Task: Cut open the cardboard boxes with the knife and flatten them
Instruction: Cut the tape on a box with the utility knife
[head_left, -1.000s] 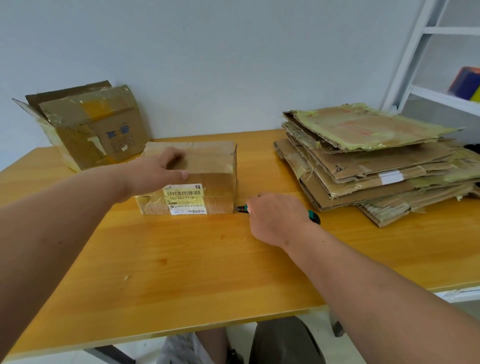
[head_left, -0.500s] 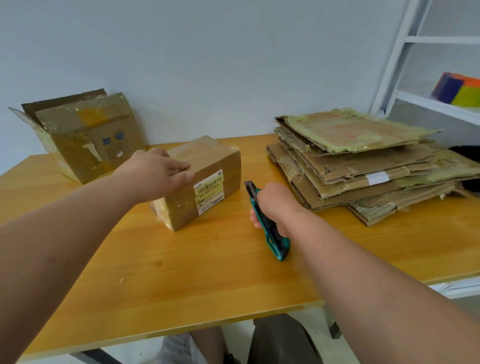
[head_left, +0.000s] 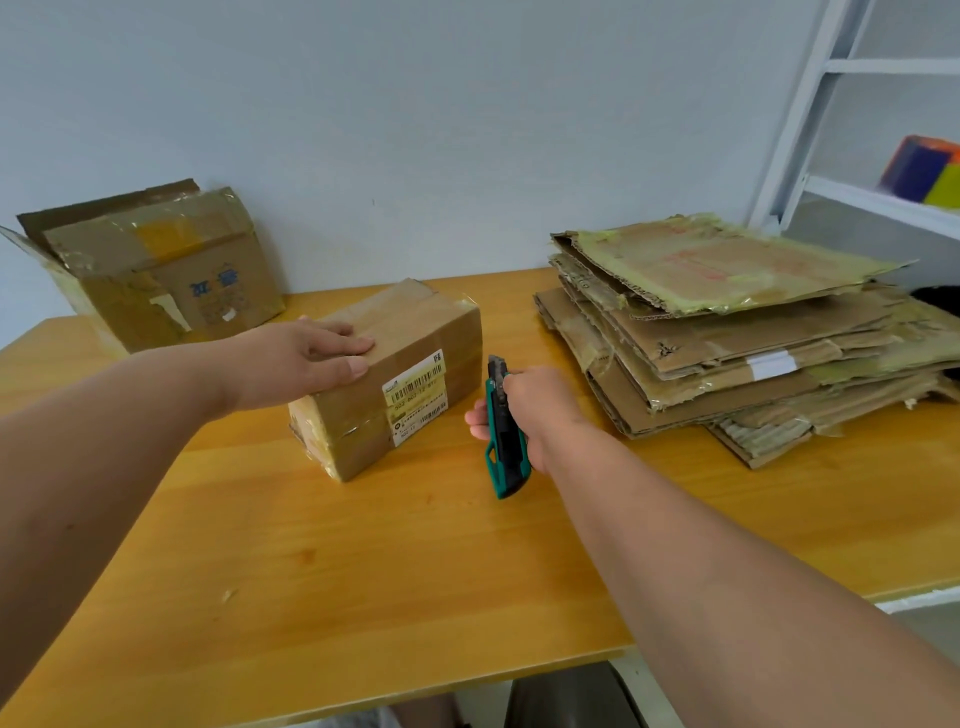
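The knife (head_left: 503, 431) handle is partly hidden by the right hand (head_left: 535, 410); whether its blade is out cannot be told. The box (head_left: 395, 374) label print is too small to read. The right edge cuts the flattened cardboard stack (head_left: 727, 332).

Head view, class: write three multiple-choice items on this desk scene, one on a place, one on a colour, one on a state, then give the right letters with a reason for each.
1. Where is the stack of flattened cardboard?
A. On the table's right side
B. Under the table
C. On the white shelf

2. What colour is the knife handle?
A. Red
B. Teal green
C. Yellow

3. What state is the taped box under the left hand in?
A. Flattened
B. Flaps open
C. Closed and taped

Answers: 1 A, it lies on the table right of the right hand. 2 B, the teal handle shows below that gripping hand. 3 C, its tape looks unbroken and it keeps its shape.
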